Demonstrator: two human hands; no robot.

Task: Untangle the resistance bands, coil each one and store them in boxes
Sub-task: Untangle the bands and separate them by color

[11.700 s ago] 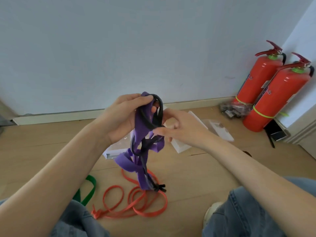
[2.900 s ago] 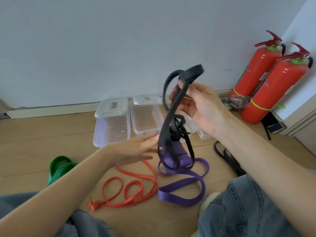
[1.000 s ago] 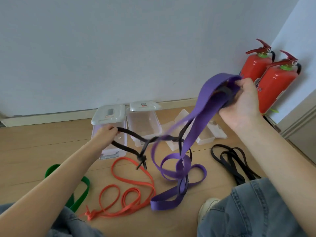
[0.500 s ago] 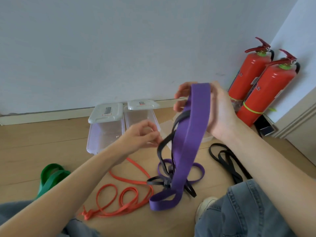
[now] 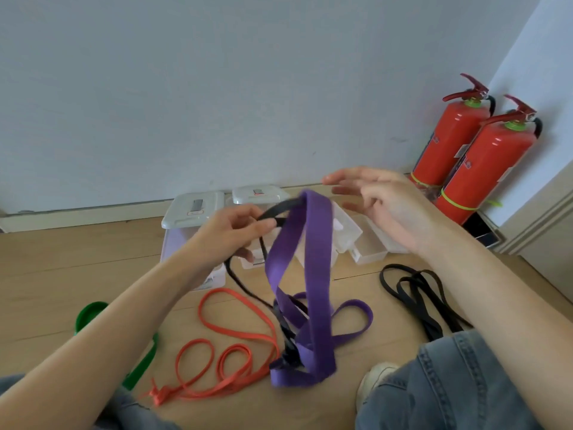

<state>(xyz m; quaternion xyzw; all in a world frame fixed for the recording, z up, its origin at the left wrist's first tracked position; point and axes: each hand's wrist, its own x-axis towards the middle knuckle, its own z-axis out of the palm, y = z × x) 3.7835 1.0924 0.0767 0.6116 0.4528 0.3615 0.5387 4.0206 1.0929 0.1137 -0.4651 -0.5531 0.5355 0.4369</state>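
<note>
Resistance bands make up the work here, and the tangled pair is the risk: the purple band (image 5: 313, 274) drapes over the thin black band (image 5: 273, 212) that the left hand (image 5: 235, 234) pinches between thumb and curled fingers, and both run down to a knot (image 5: 286, 358) resting on the floor near the person's knees; if the left hand pulls upward or sideways while that knot is loaded, my guess is the loops cinch tighter rather than slip free; the purple band hangs only by friction over the black one, so it could slide off and drop in a heap, possibly onto the orange band (image 5: 235, 346) lying just beside the knot, and tangle with it too; the right hand (image 5: 381, 206) hovers with fingers spread and straight, holding nothing, just beside the top of the purple band but apart from it.

The held black strand sits right at the left fingertips, the purple loop just to that hand's right and between the two hands; a second black band (image 5: 421, 293) lies loose on the floor toward the right, near the jeans-clad leg, well apart from both hands; a green band (image 5: 93, 315) lies at the left, partly hidden under the left forearm; the clear boxes (image 5: 192, 218) stand behind the hands along the wall edge of the floor, some lidded, some open.
</note>
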